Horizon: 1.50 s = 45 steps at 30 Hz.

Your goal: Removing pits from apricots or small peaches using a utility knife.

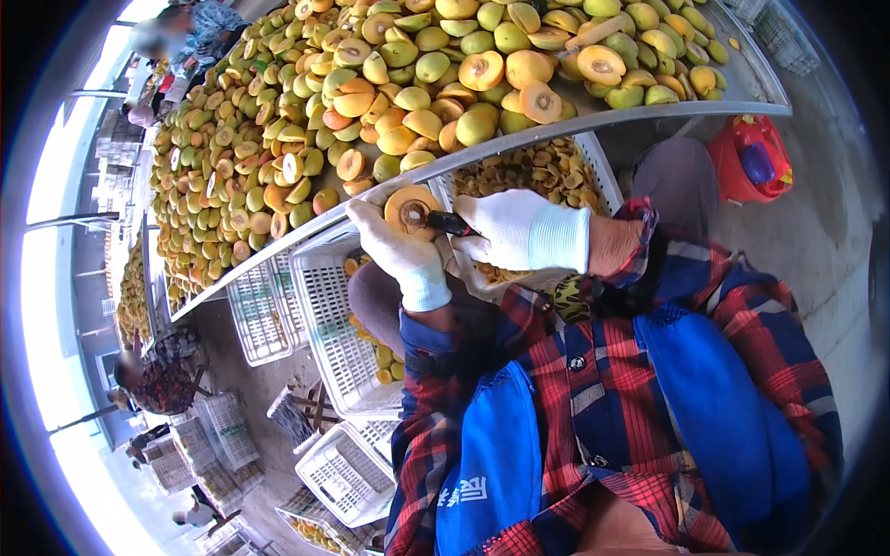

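Observation:
My left hand, in a white glove, holds a halved yellow fruit with its cut face and brown centre up. My right hand, gloved too, grips a tool with a dark handle; its tip is at the fruit's centre, and its working end cannot be made out. Both hands are just off the metal rim of a table heaped with halved fruit. Under the hands stands a white plastic crate with brown and yellow fruit scraps.
A white crate with some fruit stands left of my knee, near more crates. A red bucket with a blue item is at right. A light-handled tool lies on the heap. Several people are at left.

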Available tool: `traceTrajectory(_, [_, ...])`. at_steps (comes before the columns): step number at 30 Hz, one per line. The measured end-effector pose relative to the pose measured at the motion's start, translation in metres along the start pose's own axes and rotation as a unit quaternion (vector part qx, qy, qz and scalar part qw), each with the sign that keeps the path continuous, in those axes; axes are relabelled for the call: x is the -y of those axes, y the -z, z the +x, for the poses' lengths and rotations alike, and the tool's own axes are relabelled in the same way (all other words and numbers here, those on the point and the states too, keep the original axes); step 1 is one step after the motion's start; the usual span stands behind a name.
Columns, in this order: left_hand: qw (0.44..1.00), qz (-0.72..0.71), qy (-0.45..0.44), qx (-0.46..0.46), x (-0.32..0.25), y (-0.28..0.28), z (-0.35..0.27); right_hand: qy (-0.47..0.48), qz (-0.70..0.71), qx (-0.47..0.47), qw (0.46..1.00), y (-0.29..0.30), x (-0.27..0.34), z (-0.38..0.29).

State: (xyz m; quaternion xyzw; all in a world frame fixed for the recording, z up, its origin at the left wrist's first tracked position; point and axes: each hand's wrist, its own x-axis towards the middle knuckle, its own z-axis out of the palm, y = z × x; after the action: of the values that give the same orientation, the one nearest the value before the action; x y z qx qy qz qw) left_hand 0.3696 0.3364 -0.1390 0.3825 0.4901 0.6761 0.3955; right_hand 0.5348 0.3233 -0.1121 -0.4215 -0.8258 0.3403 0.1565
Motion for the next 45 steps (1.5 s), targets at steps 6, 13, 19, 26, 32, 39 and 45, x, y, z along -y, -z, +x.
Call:
traceTrajectory(6, [0.946, 0.216, 0.086, 0.224, -0.009, 0.013, 0.010, -0.059, 0.073, 0.227, 0.969, 0.021, -0.026, 0.012])
traceTrajectory(13, [0.979, 0.154, -0.126, 0.045, 0.002, -0.010, -0.007, -0.156, 0.455, 0.216, 0.849, 0.010, -0.005, 0.000])
traceTrajectory(19, [0.987, 0.089, 0.055, 0.125, -0.016, 0.002, -0.007, -0.193, 0.486, 0.359, 0.773, 0.012, -0.023, 0.006])
traceTrajectory(26, [0.963, 0.113, 0.086, 0.229, -0.018, 0.003, -0.010, -0.122, 0.498, 0.354, 0.782, 0.015, -0.024, -0.013])
traceTrajectory(32, [0.978, -0.070, 0.151, 0.124, -0.017, -0.013, -0.016, -0.123, 0.483, 0.229, 0.836, 0.006, -0.016, -0.018])
traceTrajectory(39, [0.967, -0.101, 0.210, 0.104, -0.001, -0.004, -0.020, -0.107, 0.404, 0.161, 0.894, -0.014, -0.012, -0.019])
traceTrajectory(45, [0.998, 0.026, -0.013, 0.052, -0.006, -0.013, -0.025, -0.121, 0.591, 0.290, 0.743, 0.009, -0.010, -0.025])
